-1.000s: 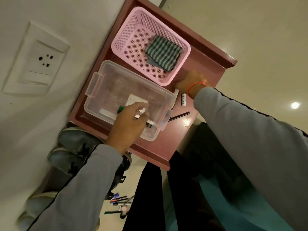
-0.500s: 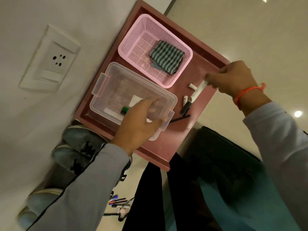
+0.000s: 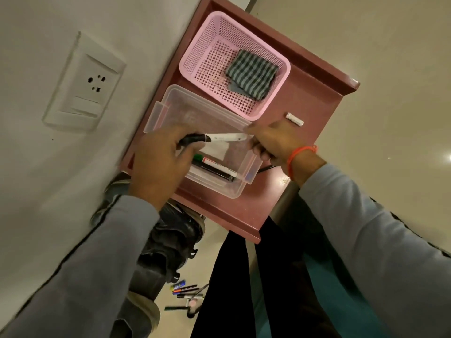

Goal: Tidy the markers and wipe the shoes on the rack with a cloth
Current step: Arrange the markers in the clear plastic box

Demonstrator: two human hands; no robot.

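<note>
Now that our right hand (image 3: 273, 140) has carried the marker (image 3: 217, 137) across, both hands pinch it above the clear box (image 3: 241, 189), left hand (image 3: 158, 162) gripping its black end; the cloth (image 3: 251, 74) waits in the basket (image 3: 195, 59).

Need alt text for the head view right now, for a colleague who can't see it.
Both hands hold one white marker over the clear plastic box: the left hand grips its black end, the right hand its white end. More markers lie in the box; a striped cloth sits in the pink basket.
</note>
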